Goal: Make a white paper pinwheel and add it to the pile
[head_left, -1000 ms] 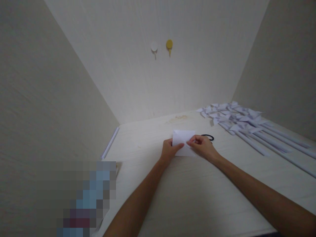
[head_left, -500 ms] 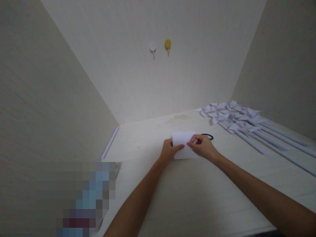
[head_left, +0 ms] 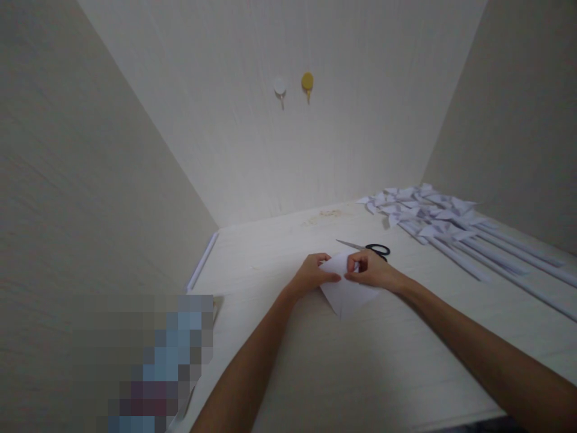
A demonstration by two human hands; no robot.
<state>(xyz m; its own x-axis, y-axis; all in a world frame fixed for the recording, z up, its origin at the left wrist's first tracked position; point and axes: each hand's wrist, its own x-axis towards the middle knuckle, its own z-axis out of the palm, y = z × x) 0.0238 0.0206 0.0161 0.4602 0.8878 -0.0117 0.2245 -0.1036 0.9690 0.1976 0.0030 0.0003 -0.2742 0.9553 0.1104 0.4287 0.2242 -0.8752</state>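
Observation:
A white sheet of paper [head_left: 347, 291] lies on the pale table [head_left: 360, 361], one corner pointing toward me. My left hand [head_left: 311, 275] pinches its far left edge. My right hand [head_left: 372, 272] pinches the far edge just beside it, fingers curled onto the paper. Both hands meet at the sheet's top. Black-handled scissors [head_left: 367, 247] lie just behind my right hand, blades pointing left.
Several white paper pinwheels on long white sticks [head_left: 446, 231] lie at the back right of the table. A white rod [head_left: 201, 261] lies along the left wall. Two round hooks, white [head_left: 280, 88] and yellow [head_left: 307, 81], are on the back wall.
The paper has been turned and laid flatter, now a corner points toward me. Both hands moved slightly nearer. The scissors, hidden before behind the sheet, now show fully.

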